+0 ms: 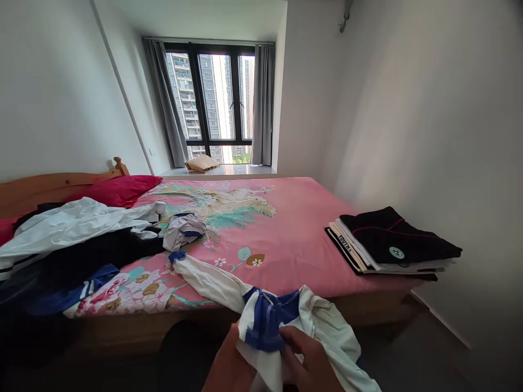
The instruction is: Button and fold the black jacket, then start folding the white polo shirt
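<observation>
A white jacket with a blue collar hangs between my hands at the bottom of the view. One of its sleeves, with a blue cuff, stretches left over the edge of the bed. My left hand grips the jacket just left of the blue collar. On the collar's right side, my right hand pinches the cloth with thumb and fingers. The lower part of the jacket runs out of view at the bottom right.
The bed has a pink flowered sheet. Loose clothes are heaped on its left, beside a crumpled white-and-blue garment. A folded stack of clothes lies at the right edge. A red pillow rests near the wooden headboard.
</observation>
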`<state>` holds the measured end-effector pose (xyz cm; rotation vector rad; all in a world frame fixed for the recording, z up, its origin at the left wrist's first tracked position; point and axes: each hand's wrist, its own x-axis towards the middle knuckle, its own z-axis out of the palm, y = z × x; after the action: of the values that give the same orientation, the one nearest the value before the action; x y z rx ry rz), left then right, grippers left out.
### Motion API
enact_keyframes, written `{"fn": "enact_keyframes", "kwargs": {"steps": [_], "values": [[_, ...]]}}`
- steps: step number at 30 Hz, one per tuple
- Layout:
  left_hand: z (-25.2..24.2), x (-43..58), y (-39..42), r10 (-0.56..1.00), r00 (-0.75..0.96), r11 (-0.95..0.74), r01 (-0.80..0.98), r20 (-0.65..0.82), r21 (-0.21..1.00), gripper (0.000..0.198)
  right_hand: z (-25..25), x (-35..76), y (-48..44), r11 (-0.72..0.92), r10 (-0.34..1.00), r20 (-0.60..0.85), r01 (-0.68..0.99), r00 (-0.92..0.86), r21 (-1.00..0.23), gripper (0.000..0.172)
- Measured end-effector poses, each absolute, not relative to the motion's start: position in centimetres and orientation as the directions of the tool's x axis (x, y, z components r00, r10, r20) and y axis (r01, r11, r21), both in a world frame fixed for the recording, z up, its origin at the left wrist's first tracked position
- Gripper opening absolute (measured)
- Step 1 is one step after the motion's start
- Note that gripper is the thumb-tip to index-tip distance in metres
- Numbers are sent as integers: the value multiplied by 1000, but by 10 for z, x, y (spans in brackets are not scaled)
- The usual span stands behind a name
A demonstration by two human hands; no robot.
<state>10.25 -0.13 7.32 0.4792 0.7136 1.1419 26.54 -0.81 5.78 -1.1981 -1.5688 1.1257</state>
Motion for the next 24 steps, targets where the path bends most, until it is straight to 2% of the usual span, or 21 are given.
{"fn": "enact_keyframes", "kwargs": {"steps": [2,4,8,10,12,15,17,18,20,22,24], "values": [[73,105,-3,959,196,281,-621,-203,732,49,60,261,-5,85,984,60,146,-170,-986,36],[74,106,-2,967,145,254,-553,-208,793,48,61,268,1,64,991,54,73,-121,-995,39],[79,98,8,974,20,212,-406,-224,889,24,73,297,10,118,991,108,-127,79,-985,38],[82,95,13,980,-3,185,-377,-200,908,21,83,310,12,128,987,107,-190,116,-974,37],[87,99,16,975,37,216,-390,-219,895,27,90,315,8,124,991,116,-132,68,-983,32],[95,116,15,950,155,312,-397,-272,863,35,88,303,-2,107,991,96,114,-98,-988,21],[100,128,15,937,230,329,-330,-262,885,35,79,291,-8,117,987,86,240,-136,-964,20],[102,131,16,940,245,306,-284,-239,909,34,74,287,-9,120,988,91,248,-126,-961,18],[106,132,20,958,217,233,-204,-188,951,32,66,288,-7,86,994,78,125,-70,-988,23],[110,125,27,983,115,159,-117,-145,980,26,64,301,-2,16,1000,18,-84,-19,-996,28],[115,115,31,993,82,81,48,-85,996,18,70,322,6,-38,999,-40,-202,7,-979,30]]}}
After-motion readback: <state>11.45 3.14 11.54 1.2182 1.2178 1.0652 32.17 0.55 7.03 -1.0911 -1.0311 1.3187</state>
